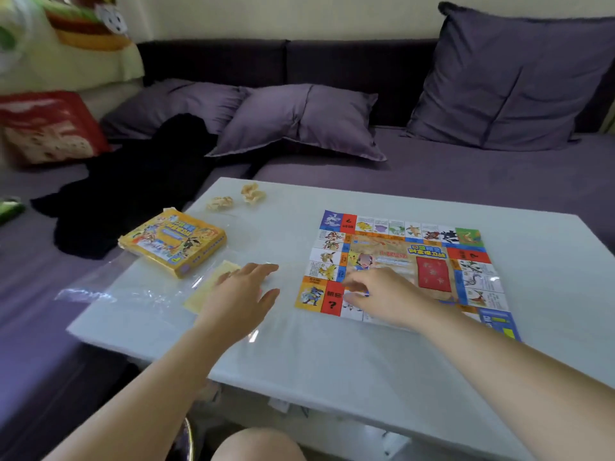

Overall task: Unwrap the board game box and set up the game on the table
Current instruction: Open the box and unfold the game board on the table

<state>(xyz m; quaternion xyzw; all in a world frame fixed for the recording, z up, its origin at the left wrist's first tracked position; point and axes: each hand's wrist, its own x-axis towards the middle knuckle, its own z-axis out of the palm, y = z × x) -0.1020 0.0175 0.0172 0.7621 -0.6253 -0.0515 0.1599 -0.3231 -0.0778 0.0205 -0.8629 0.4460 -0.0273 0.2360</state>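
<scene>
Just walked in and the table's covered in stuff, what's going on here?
A person is setting up a board game. The board lies unfolded flat on the table. The right grip rests on its near left corner with fingers curled; whether it holds anything is unclear. The left grip is open over a pale sheet and clear wrap. The yellow box sits at the table's left.

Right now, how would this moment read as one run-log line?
game board spread flat | box left of it | left hand flat over plastic wrap | right hand over board's near-left corner
</scene>
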